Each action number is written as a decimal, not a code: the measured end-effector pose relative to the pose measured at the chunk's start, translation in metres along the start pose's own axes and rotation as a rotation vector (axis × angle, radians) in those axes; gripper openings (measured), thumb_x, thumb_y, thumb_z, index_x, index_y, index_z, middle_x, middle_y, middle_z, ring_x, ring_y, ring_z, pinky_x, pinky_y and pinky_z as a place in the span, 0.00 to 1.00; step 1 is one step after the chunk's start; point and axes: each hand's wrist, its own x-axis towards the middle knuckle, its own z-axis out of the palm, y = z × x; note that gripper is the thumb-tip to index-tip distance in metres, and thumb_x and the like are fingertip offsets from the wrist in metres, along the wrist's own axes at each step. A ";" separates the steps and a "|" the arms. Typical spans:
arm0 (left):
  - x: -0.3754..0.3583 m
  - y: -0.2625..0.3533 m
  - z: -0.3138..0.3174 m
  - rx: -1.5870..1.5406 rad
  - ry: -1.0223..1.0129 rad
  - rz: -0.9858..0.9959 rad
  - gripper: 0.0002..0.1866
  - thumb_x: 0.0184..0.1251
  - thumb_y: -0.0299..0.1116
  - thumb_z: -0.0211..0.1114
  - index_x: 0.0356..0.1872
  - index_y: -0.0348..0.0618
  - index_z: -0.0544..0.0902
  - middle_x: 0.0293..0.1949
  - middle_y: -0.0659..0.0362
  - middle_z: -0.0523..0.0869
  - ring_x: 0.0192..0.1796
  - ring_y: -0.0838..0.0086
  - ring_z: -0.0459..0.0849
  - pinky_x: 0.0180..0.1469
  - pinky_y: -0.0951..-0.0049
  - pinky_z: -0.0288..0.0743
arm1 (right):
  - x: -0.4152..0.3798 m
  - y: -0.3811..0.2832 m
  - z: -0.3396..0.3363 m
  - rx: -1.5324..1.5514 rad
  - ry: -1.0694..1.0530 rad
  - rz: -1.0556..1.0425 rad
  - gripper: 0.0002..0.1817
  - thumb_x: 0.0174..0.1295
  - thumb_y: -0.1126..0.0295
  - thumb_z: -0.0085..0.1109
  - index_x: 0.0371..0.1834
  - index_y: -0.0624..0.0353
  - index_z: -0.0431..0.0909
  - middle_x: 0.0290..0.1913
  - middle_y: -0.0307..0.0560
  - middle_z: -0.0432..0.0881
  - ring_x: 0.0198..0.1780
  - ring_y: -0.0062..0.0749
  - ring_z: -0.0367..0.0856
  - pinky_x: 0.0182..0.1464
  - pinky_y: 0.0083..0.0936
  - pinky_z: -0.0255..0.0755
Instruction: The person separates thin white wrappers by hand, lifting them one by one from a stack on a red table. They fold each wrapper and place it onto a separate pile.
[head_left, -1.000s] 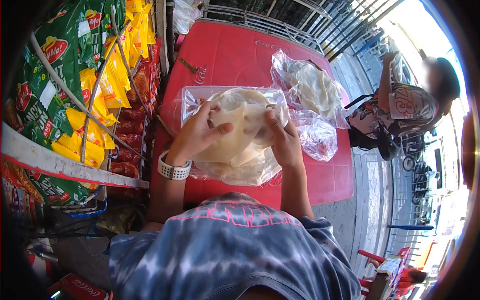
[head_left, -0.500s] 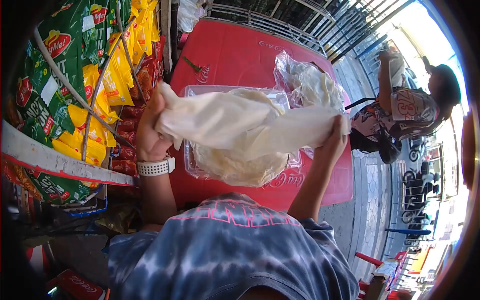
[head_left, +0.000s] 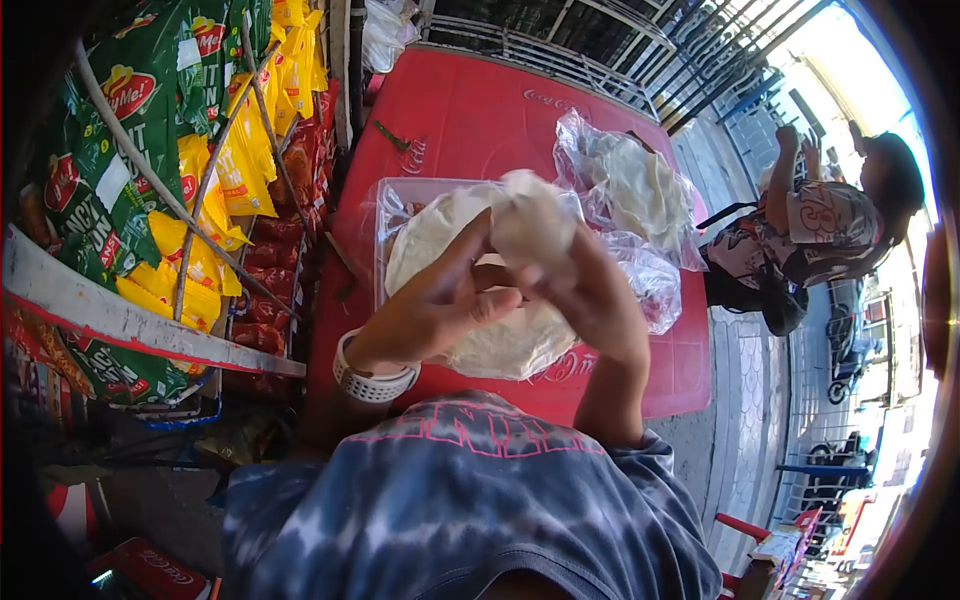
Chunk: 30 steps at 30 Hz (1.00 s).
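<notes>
Table [head_left: 450,110], red, between snack packets [head_left: 240,150] and pavement [head_left: 740,370]; left grip [head_left: 435,310], right grip [head_left: 600,300] hold 1 bunched pale sheet [head_left: 535,220].

On the desk [head_left: 470,120], a stack of thin sheets [head_left: 500,345] is lying in an open container [head_left: 380,235], with a stalk [head_left: 391,136] resting beyond it to the left. To the container's right, a bag of sheets [head_left: 640,195] is lying farther back and another bag [head_left: 658,290] is sitting nearer. Snack packets [head_left: 130,190] are hanging in a rack [head_left: 150,325] left of the desk, a fence [head_left: 540,45] is standing behind it, and a person [head_left: 830,220] is standing off to the right.
</notes>
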 end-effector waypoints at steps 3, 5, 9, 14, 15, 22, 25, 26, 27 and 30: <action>-0.003 0.007 0.005 0.129 -0.067 -0.046 0.34 0.61 0.30 0.57 0.62 0.35 0.47 0.51 0.55 0.67 0.54 0.73 0.69 0.54 0.72 0.64 | 0.004 0.002 0.015 -0.215 -0.041 -0.242 0.25 0.47 0.77 0.59 0.52 0.58 0.67 0.42 0.52 0.76 0.42 0.48 0.76 0.42 0.28 0.70; -0.008 0.006 0.002 0.181 -0.077 0.010 0.32 0.60 0.30 0.58 0.61 0.37 0.53 0.50 0.54 0.69 0.54 0.70 0.70 0.54 0.72 0.64 | 0.002 0.005 0.016 -0.119 -0.065 -0.161 0.25 0.46 0.80 0.57 0.52 0.57 0.68 0.44 0.50 0.76 0.45 0.40 0.74 0.45 0.26 0.68; -0.007 0.033 0.000 1.125 -0.042 0.255 0.28 0.52 0.30 0.64 0.56 0.42 0.64 0.46 0.52 0.73 0.51 0.61 0.72 0.52 0.67 0.65 | -0.002 0.008 0.007 0.094 -0.083 0.032 0.21 0.49 0.84 0.49 0.49 0.62 0.69 0.43 0.44 0.75 0.47 0.23 0.72 0.48 0.20 0.65; 0.012 0.030 0.006 1.113 0.072 0.463 0.33 0.45 0.31 0.68 0.55 0.43 0.65 0.38 0.53 0.79 0.42 0.59 0.77 0.47 0.66 0.67 | -0.004 0.002 -0.009 0.568 -0.218 0.028 0.21 0.48 0.85 0.45 0.49 0.67 0.68 0.44 0.45 0.75 0.47 0.27 0.73 0.49 0.21 0.65; 0.014 0.025 0.005 1.019 0.017 0.414 0.33 0.45 0.32 0.68 0.56 0.44 0.65 0.38 0.53 0.79 0.40 0.60 0.77 0.46 0.67 0.68 | -0.003 -0.002 -0.011 0.658 -0.258 0.017 0.21 0.49 0.85 0.44 0.49 0.67 0.68 0.44 0.45 0.75 0.46 0.27 0.73 0.49 0.21 0.65; 0.019 0.037 -0.016 0.802 -0.078 0.272 0.11 0.50 0.27 0.66 0.33 0.34 0.77 0.30 0.57 0.81 0.33 0.76 0.79 0.37 0.77 0.70 | -0.006 -0.005 -0.042 0.665 -0.088 -0.084 0.23 0.49 0.70 0.55 0.50 0.68 0.68 0.46 0.45 0.74 0.47 0.26 0.72 0.48 0.21 0.65; 0.018 0.050 -0.005 0.809 -0.067 0.366 0.09 0.50 0.22 0.63 0.34 0.32 0.77 0.31 0.55 0.82 0.32 0.75 0.81 0.35 0.79 0.72 | -0.010 -0.005 -0.044 0.579 -0.028 -0.045 0.29 0.49 0.64 0.61 0.52 0.69 0.66 0.47 0.46 0.73 0.48 0.27 0.71 0.50 0.23 0.65; 0.015 0.049 -0.002 0.781 -0.057 0.378 0.10 0.50 0.21 0.63 0.34 0.32 0.77 0.30 0.54 0.82 0.32 0.74 0.81 0.35 0.79 0.72 | -0.010 -0.004 -0.045 0.534 -0.027 -0.027 0.31 0.48 0.62 0.63 0.53 0.69 0.65 0.48 0.47 0.73 0.49 0.28 0.71 0.50 0.24 0.65; 0.012 0.050 0.000 0.754 -0.047 0.392 0.10 0.49 0.20 0.63 0.35 0.32 0.77 0.30 0.54 0.82 0.32 0.73 0.82 0.34 0.78 0.73 | -0.009 -0.006 -0.047 0.611 -0.177 0.014 0.38 0.41 0.61 0.70 0.55 0.69 0.63 0.49 0.48 0.73 0.49 0.26 0.71 0.51 0.25 0.65; 0.007 0.055 -0.001 0.977 0.000 0.368 0.12 0.46 0.21 0.64 0.36 0.32 0.77 0.29 0.53 0.82 0.32 0.71 0.83 0.33 0.78 0.73 | -0.011 0.002 -0.042 0.292 -0.261 -0.067 0.37 0.37 0.72 0.72 0.53 0.68 0.65 0.48 0.43 0.75 0.48 0.20 0.71 0.50 0.22 0.66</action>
